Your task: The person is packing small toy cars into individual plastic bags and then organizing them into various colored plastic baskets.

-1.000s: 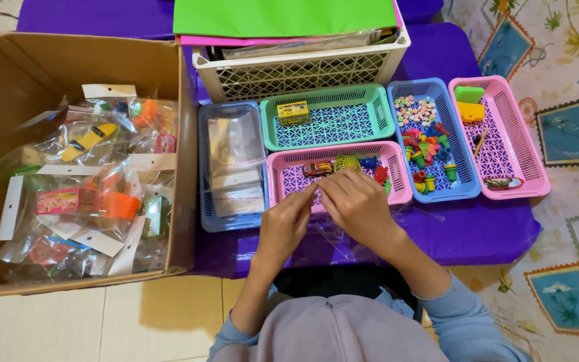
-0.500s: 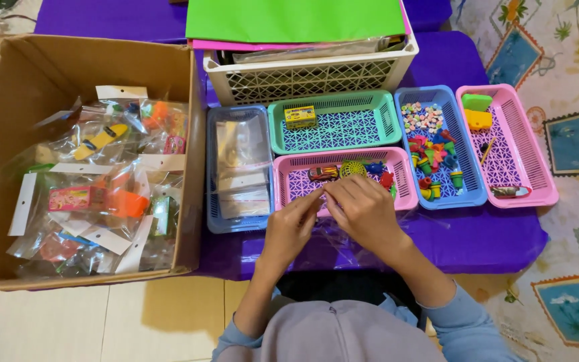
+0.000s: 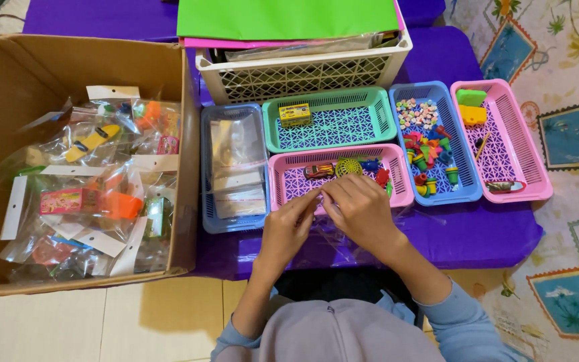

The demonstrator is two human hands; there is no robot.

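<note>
Your left hand and right hand pinch a clear bag, pink basket at twelve o'clock.

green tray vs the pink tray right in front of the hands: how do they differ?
The green tray sits behind; the near pink tray lies nearest both hands. The green tray holds only a small yellow box; the near pink tray holds several toys, among them a red toy car and a yellow mesh ball. Both are rectangular lattice plastic trays of similar size on the purple tablecloth.
</note>
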